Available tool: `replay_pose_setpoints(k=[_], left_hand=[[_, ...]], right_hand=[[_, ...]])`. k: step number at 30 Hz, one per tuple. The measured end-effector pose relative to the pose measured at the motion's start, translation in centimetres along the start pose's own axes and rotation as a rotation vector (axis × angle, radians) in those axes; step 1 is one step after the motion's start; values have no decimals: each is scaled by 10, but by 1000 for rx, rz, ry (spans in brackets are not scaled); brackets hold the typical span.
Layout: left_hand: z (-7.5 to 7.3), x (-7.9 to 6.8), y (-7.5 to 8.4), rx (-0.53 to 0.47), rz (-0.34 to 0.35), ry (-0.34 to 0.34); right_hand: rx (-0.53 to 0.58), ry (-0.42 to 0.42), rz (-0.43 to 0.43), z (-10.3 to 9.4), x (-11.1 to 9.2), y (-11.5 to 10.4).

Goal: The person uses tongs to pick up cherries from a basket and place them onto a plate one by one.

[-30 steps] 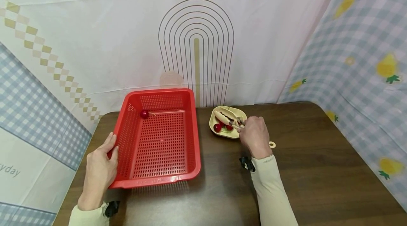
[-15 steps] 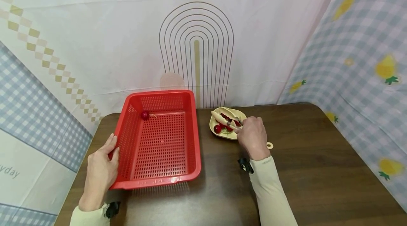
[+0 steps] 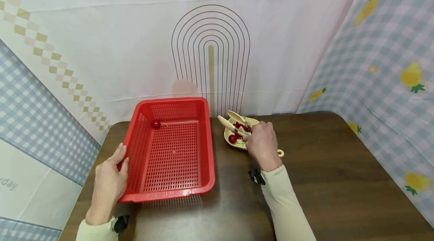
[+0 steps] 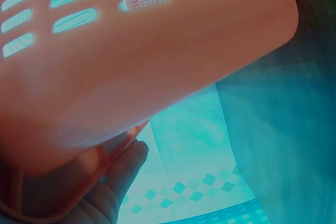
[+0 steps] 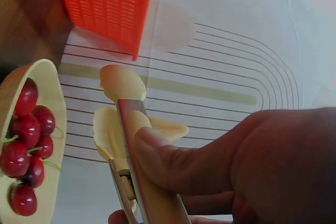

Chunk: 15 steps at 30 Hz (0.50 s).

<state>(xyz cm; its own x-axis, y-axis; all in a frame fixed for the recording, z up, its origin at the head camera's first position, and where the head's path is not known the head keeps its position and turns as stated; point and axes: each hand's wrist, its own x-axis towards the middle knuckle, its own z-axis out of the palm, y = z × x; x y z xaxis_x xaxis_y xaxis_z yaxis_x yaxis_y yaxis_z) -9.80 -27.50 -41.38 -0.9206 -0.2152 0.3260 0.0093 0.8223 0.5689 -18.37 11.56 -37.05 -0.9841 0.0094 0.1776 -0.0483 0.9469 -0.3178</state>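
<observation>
My left hand (image 3: pixel 109 178) grips the left rim of a red perforated plastic basket (image 3: pixel 209 158). Inside the basket's far left corner lies one red cherry (image 3: pixel 156 124) with its stem. My right hand (image 3: pixel 262 145) holds cream-coloured tongs (image 5: pixel 155 174) with metal arms, thumb pressed along one arm. The tong tips are spread apart over the left side of a small cream dish (image 3: pixel 228 132), and no cherry shows between them in the right wrist view. Several cherries (image 5: pixel 26 129) with green stems lie in that dish.
The dark wooden table (image 3: pixel 339 180) backs onto a white patterned cloth (image 3: pixel 135 52). A blue checked cloth with pineapples (image 3: pixel 383 82) hangs along the right side. The basket stands left of the dish, with a strip of table between them.
My right hand has moved left with the tongs, whose tips spread wider and now reach past the dish's left rim. My left hand keeps its grip on the basket.
</observation>
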Motion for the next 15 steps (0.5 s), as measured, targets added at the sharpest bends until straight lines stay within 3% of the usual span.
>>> replay_pose_setpoints(k=[15], left_hand=[[0, 1, -1, -16, 2, 19]], right_hand=[[-41, 61, -79, -23, 13, -24]])
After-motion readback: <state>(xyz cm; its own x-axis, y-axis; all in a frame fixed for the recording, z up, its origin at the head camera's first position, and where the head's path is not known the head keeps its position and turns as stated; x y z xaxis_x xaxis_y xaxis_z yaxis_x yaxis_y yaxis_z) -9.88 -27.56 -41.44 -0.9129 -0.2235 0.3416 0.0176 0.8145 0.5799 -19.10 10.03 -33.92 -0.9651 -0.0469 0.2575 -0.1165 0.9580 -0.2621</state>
